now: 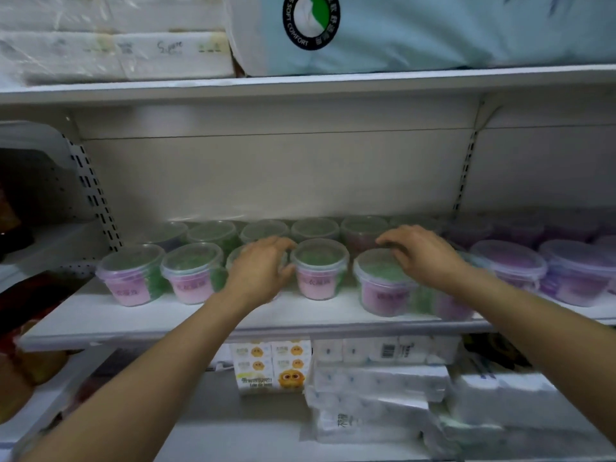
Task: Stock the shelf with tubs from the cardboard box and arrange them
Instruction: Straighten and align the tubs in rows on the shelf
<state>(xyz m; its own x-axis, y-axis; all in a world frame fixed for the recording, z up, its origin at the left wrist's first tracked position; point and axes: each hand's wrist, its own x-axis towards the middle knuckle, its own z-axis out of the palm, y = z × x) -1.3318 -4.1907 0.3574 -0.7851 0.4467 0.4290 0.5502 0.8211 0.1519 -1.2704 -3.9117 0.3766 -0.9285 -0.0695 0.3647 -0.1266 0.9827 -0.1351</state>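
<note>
Two hands at shelf (166, 315): left hand (260, 266), fingers wrapped round front-row tub (237, 258); right hand (421, 251) arched over larger tub (383, 290), grip unclear.

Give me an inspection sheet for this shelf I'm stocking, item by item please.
Surface: white middle shelf, front strip bare.
Job's things: green tubs in two rows at left and centre, purple tubs to the right; cardboard box not in view.
Clutter: nothing seen.
Hands: left hand grips a half-hidden tub in the front row; right hand curls over the lid of a front tub.
Cables: nothing seen.
Surroundings: white packs and a pale blue pack on the shelf above; tissue packs below.
</note>
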